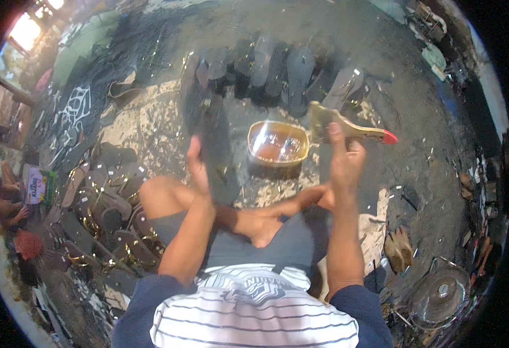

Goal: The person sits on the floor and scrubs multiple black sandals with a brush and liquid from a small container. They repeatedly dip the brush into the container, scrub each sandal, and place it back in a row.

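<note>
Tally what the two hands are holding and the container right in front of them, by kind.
Paintbrush, in the right hand: 1
Dark sandal sole, in the left hand: 1
Open can of brownish liquid: 1
Total: 3

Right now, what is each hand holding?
Left hand: closed on a dark sandal sole.
Right hand: closed on a paintbrush with a red-tipped handle.

Single view supplied, taken from head height, aimed steeply down over seated lap. Left hand (199, 165) at 11 o'clock of centre, right hand (344, 165) at 1 o'clock, both seen close. Floor (440, 174) bent by fisheye toward rim. No second view shared.
</note>
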`<state>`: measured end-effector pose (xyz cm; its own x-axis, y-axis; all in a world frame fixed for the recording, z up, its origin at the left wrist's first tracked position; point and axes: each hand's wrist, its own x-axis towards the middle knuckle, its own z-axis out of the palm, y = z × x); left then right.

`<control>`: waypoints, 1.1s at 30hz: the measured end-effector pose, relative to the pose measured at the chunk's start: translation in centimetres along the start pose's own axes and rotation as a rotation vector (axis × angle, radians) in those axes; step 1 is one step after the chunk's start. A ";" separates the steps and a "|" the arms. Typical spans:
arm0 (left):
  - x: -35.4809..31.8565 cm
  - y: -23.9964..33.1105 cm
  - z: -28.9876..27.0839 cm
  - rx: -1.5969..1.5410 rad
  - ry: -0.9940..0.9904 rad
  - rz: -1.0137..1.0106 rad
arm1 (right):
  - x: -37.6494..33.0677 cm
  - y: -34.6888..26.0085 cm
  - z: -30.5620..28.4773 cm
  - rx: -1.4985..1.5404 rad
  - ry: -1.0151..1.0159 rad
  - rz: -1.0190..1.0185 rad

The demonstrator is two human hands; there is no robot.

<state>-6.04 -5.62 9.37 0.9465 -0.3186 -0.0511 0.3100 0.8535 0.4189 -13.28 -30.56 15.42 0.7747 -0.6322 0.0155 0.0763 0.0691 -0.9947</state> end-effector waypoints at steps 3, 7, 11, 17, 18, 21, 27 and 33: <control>0.9 -1.7 4.2 -0.085 -0.085 -0.093 | -7.0 1.6 5.6 -0.061 -0.197 -0.130; 0.1 -2.3 4.3 -0.124 -0.126 -0.112 | -5.4 1.6 8.0 -0.244 -0.279 -0.357; 0.9 -0.5 2.7 -0.175 -0.178 -0.164 | -6.6 2.8 7.3 -0.277 -0.340 -0.642; 0.5 -1.1 1.6 -0.278 -0.218 -0.431 | -4.7 4.2 7.7 -0.146 -0.549 -0.589; 0.3 -2.4 2.7 -0.315 -0.025 -0.272 | -3.1 4.5 8.4 -0.177 -0.518 -0.685; -0.6 -1.4 6.5 -0.341 0.048 -0.320 | -2.7 3.8 8.5 0.130 -0.655 -0.398; -0.5 -2.8 2.7 -0.158 0.036 -0.180 | -1.1 3.2 8.9 -0.405 -0.595 -0.832; 0.8 0.2 4.4 -0.002 -0.061 -0.447 | -5.7 6.5 6.0 -0.242 -0.875 -0.716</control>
<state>-5.63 -7.49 13.37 0.7129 -0.6796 -0.1730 0.6871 0.6274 0.3664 -13.40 -21.89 9.51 0.7796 0.2906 0.5548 0.6247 -0.2982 -0.7217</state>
